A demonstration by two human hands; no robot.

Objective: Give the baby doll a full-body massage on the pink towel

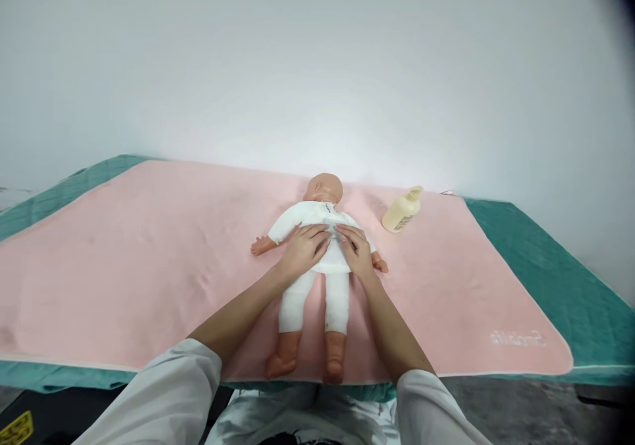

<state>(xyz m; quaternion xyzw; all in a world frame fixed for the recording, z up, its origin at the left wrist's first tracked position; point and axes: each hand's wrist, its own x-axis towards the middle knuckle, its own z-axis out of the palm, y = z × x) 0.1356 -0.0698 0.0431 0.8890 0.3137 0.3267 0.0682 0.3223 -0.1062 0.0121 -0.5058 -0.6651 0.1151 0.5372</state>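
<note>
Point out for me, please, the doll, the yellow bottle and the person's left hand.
Doll point(337, 260): head view, on the white top between the hands.
Yellow bottle point(399, 214): head view, on its body.
Left hand point(303, 249): head view, on the back of the hand.

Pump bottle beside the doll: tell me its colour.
The pump bottle is pale yellow; the head view shows it.

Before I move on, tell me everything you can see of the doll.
The doll lies on the pink mat, head farthest from the camera, arms spread. Its bald head, hands and feet look plastic; its torso and limbs are mostly white, apparently cloth. The person's left hand and right hand rest on its torso.
</note>
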